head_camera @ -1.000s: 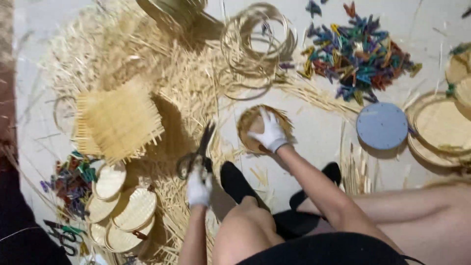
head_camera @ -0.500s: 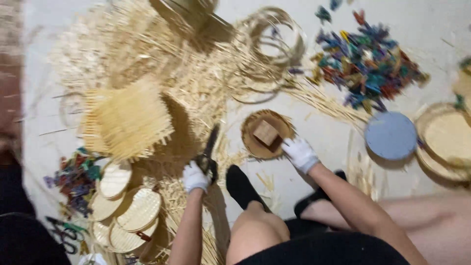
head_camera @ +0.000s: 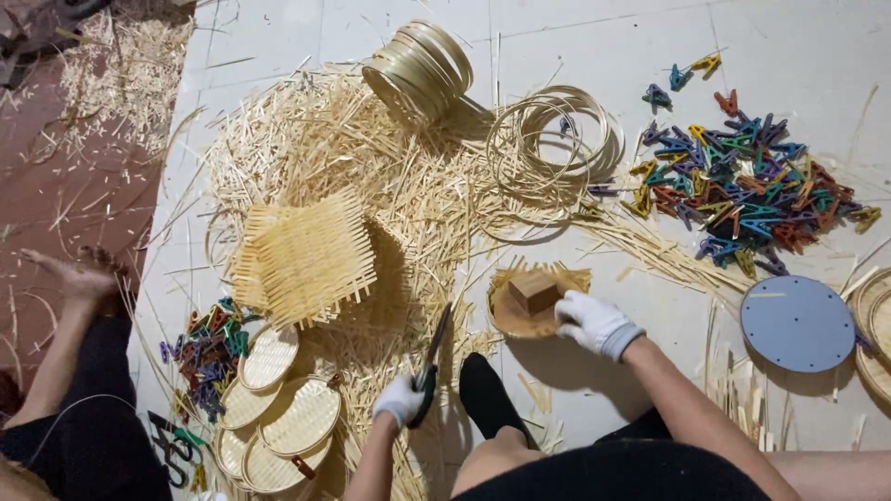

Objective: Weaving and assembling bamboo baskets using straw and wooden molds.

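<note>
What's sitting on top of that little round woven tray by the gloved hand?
A small wooden block sits on the round woven tray. The right hand touches its edge. Anything beneath the block is hidden.

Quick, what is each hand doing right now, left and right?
Left hand: closed around the handles of the scissors.
Right hand: resting against the wooden block on the round woven piece; whether it grips cannot be told.
</note>
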